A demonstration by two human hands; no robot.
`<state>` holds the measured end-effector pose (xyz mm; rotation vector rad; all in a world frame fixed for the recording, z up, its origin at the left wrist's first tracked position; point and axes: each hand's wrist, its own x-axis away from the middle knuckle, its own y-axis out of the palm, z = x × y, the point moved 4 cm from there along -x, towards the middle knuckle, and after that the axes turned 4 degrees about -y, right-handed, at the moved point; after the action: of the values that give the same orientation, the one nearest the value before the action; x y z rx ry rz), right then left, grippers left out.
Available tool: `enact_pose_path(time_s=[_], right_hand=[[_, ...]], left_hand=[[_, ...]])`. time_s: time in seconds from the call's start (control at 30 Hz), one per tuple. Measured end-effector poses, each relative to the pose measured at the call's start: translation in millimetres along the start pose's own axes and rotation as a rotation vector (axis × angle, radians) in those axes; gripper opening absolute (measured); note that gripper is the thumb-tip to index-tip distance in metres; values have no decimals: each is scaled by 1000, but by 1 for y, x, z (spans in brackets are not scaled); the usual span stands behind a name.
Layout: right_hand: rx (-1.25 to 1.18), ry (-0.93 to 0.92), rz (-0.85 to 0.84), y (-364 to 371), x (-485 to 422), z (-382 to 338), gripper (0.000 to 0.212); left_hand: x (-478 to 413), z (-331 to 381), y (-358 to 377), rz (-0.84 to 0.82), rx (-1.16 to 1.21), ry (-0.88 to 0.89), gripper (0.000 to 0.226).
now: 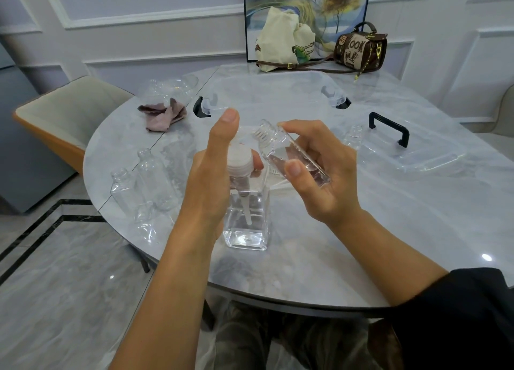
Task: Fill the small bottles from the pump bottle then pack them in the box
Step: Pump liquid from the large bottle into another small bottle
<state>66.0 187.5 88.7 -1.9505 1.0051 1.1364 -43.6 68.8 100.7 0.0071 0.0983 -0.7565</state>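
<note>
A clear square pump bottle [246, 225], part full of clear liquid, stands on the marble table near me. My left hand [211, 175] wraps round its pump head, thumb raised above the nozzle. My right hand [317, 172] grips a small clear square bottle [289, 152], tilted, with its open threaded neck at the nozzle. Three empty small bottles [151, 180] stand at the left, and one more small bottle [353, 136] stands at the right. The clear storage box [272, 91] sits behind.
The box's clear lid [411, 150] with a black handle lies at the right. A crumpled mauve cloth [164, 115] and clear plastic packaging lie at the far left. A cream tote and a brown handbag [360, 49] stand at the back edge. A chair stands left of the table.
</note>
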Motion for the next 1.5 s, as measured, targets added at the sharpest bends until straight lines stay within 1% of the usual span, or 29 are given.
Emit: enact_pose_path(time_s=[0.1, 0.23, 0.37, 0.5, 0.53, 0.67, 0.8, 0.97, 1.07, 1.1, 1.23, 1.37, 1.43, 1.5], right_hand=[[-12, -9, -1, 0, 1, 0, 42], [-22, -15, -29, -1, 2, 3, 41], [-5, -18, -49, 0, 4, 5, 43], [-10, -9, -34, -1, 4, 4, 43], [-11, -6, -28, -1, 3, 3, 43], [-7, -4, -3, 0, 0, 1, 43], [-2, 4, 0, 0, 0, 2, 44], [2, 4, -1, -1, 1, 2, 45], [1, 5, -4, 0, 1, 3, 45], [-1, 8, -4, 0, 1, 3, 45], [-2, 10, -3, 0, 1, 3, 46], [-7, 1, -2, 1, 1, 3, 45], [-10, -6, -2, 1, 1, 2, 43], [-5, -19, -5, 0, 1, 1, 42]], left_hand=[[-1, 1, -1, 17, 9, 6, 75], [-2, 3, -1, 58, -11, -19, 54], [-2, 4, 0, 76, 10, -50, 63], [-3, 3, 0, 45, -5, -47, 57], [-3, 3, 0, 27, -22, -47, 58], [-1, 2, 0, 4, -46, -23, 74], [-1, 1, 0, 15, -23, -18, 75], [-1, 0, 1, 11, -6, -19, 85], [-2, -1, -1, 7, -21, 3, 99], [-3, -2, -1, 6, -23, 9, 101], [-3, -3, -1, 6, -15, 3, 97], [-3, -3, -1, -3, -7, 4, 84], [-3, -1, -1, 8, -1, 3, 81], [-3, -1, -2, 24, -8, -5, 73]])
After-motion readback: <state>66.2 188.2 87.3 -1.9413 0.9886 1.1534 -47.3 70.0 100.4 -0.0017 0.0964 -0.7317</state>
